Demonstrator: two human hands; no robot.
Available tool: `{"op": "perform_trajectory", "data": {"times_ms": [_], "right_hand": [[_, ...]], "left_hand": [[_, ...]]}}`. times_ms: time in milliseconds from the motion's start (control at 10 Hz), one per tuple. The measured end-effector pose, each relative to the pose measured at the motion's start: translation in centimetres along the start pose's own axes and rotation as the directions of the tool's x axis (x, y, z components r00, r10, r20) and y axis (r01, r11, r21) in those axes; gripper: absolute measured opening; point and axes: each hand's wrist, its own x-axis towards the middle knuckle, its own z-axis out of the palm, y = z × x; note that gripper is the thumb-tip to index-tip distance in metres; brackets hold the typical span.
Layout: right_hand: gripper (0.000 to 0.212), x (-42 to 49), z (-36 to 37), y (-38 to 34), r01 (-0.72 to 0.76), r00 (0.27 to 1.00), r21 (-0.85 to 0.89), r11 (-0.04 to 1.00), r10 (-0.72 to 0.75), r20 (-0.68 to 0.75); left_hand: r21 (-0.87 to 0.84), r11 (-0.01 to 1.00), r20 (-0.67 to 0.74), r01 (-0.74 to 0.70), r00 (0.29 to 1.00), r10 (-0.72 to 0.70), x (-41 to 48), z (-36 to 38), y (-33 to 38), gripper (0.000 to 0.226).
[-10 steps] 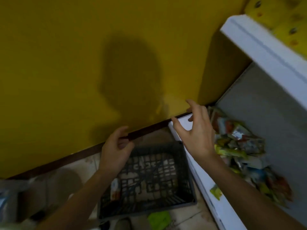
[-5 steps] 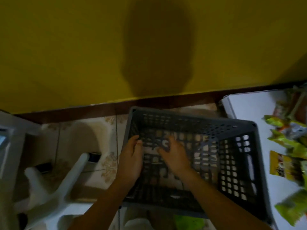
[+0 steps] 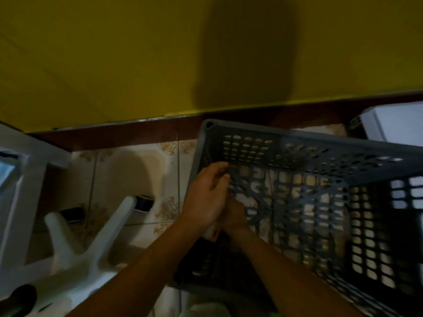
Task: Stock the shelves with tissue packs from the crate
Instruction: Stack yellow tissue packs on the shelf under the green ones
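Note:
The grey perforated crate (image 3: 320, 143) sits on the tiled floor, and the floor shows through its holes. Both hands are inside it at its left wall, pressed together. My left hand (image 3: 206, 195) lies on top with its fingers curled. Only a pale corner of a tissue pack (image 3: 209, 233) shows beneath the wrists. My right hand (image 3: 234, 215) is tucked under and behind the left, so its fingers are hidden. No other packs are visible in the crate.
A white plastic stool with splayed legs (image 3: 91, 245) stands left of the crate, and a white frame (image 3: 16, 184) stands at the far left. The white shelf's corner (image 3: 393, 124) shows at the upper right. Behind are the yellow wall and a brown skirting (image 3: 114, 133).
My view has dropped from the shelf down to the crate. Both hands went from above the crate into it, then drew together at its left side around a pale pack.

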Motion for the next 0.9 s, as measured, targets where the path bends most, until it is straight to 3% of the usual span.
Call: {"op": "perform_trajectory", "data": {"times_ms": [100, 200, 300, 400, 500, 600, 700, 800, 900], "right_hand": [[0.038, -4.0, -4.6, -1.6, 0.019, 0.987, 0.154, 0.988, 0.006, -0.16], [0.044, -9.5, -11.3, -5.1, -0.018, 0.965, 0.315, 0.949, 0.099, -0.242], [0.048, -15.5, -17.2, -10.3, 0.099, 0.953, 0.408, 0.908, 0.031, -0.3], [0.059, -22.6, -22.1, -15.6, 0.248, 0.922, 0.319, 0.914, -0.122, -0.367], [0.071, -28.9, -26.3, -19.7, 0.33, 0.865, 0.115, 0.937, -0.252, -0.434], [0.065, -34.0, -30.1, -22.0, 0.341, 0.753, -0.112, 0.933, -0.342, -0.562], [0.061, -37.8, -33.9, -22.0, 0.272, 0.652, -0.4, 0.875, -0.473, -0.593], [0.069, -42.2, -36.7, -20.7, 0.142, 0.6, -0.365, 0.92, -0.373, -0.708], [0.082, -47.6, -38.3, -20.4, 0.231, 0.554, -0.092, 0.969, -0.209, -0.806]], "left_hand": [[0.09, 0.996, -0.003, 0.014, 1.0, -0.014, -2.3, 0.1, 1.8, 0.032], [0.179, 0.977, 0.005, 0.113, 0.993, -0.116, -6.3, 0.6, 5.2, 0.056], [0.039, 0.966, 0.1, 0.254, 0.961, -0.257, -10.5, 1.5, 12.2, 0.072], [-0.128, 0.964, 0.202, 0.234, 0.958, -0.205, -14.1, 2.2, 20.8, 0.046], [-0.243, 0.934, 0.407, 0.263, 0.901, -0.148, -17.5, 2.4, 29.2, 0.047], [-0.334, 0.863, 0.567, 0.38, 0.812, -0.138, -19.7, 3.8, 35.1, 0.065], [-0.366, 0.856, 0.589, 0.364, 0.803, -0.09, -21.5, 6.1, 38.9, 0.025], [-0.401, 0.863, 0.628, 0.308, 0.778, 0.014, -24.1, 8.1, 41.9, 0.017], [-0.39, 0.895, 0.699, 0.215, 0.702, 0.136, -27.6, 9.5, 45.2, 0.021]]}}
